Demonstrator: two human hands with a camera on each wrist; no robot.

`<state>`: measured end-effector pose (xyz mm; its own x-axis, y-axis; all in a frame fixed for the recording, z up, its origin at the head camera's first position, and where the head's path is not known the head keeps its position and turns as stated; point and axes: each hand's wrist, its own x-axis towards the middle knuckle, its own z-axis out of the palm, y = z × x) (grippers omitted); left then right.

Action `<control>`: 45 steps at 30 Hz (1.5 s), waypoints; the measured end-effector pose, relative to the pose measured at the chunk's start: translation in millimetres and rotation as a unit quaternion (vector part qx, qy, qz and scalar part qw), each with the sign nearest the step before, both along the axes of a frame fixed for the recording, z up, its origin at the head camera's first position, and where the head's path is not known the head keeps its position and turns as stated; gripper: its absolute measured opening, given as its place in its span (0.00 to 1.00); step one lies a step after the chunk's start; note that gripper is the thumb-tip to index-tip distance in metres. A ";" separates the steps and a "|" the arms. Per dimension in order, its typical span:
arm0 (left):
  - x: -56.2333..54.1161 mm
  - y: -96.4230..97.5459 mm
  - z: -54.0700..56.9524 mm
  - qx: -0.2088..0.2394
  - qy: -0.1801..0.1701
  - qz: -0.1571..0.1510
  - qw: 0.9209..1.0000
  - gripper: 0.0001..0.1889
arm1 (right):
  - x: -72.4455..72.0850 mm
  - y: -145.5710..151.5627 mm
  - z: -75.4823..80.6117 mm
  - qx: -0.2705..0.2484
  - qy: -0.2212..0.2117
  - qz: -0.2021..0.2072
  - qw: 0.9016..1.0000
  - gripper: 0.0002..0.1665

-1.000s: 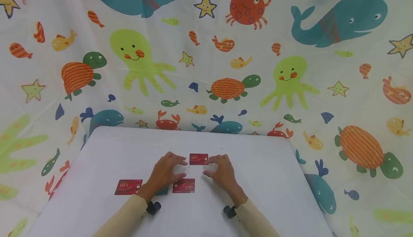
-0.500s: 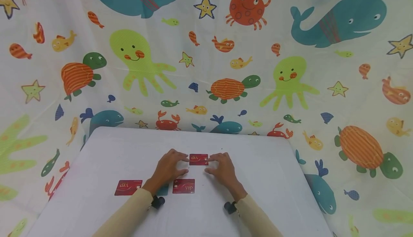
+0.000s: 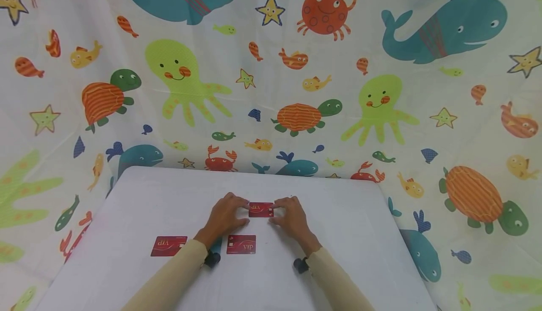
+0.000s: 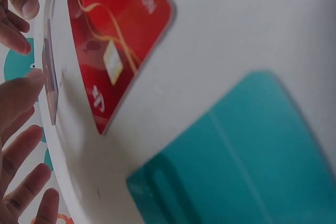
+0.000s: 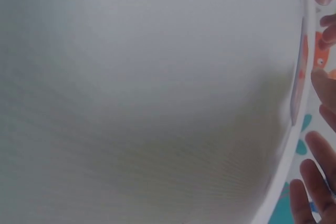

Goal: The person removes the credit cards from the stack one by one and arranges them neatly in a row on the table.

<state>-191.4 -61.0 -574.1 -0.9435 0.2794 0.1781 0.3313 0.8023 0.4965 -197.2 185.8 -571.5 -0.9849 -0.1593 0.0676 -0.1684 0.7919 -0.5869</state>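
A red VIP card (image 3: pixel 261 210) lies on the white table between my two hands. My left hand (image 3: pixel 225 214) is at its left edge, with fingertips at the card's corner. At the right edge is my right hand (image 3: pixel 292 218), its fingertips close to or touching the card. Both hands have loosely bent, spread fingers; neither is seen to grip the card. Nearer to me lies a second red VIP card (image 3: pixel 241 244), turned the other way up. A teal card (image 4: pixel 236 156) beside it is mostly hidden under my left wrist in the head view.
A third red VIP card (image 3: pixel 168 246) lies to the left of my left forearm. The white table (image 3: pixel 347 235) ends at a far edge, behind which hangs a curtain (image 3: pixel 262 80) printed with sea animals. Each wrist wears a small black camera.
My left hand has moved right and slightly away from me, up to the far card's left edge. The right hand has shifted slightly. The cards stay put.
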 end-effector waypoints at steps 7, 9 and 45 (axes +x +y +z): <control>-4.3 4.5 0.0 -0.006 -0.002 -0.005 1.000 0.22 | -11.1 1.3 -6.6 0.016 -0.012 0.013 1.000 0.21; -5.9 5.5 -1.7 -0.006 -0.004 -0.005 1.000 0.22 | -13.4 1.5 -8.1 0.016 -0.014 0.016 1.000 0.21; -12.9 10.3 -0.9 -0.011 -0.003 0.007 1.000 0.19 | -21.6 0.9 -2.7 0.029 -0.017 0.044 0.998 0.19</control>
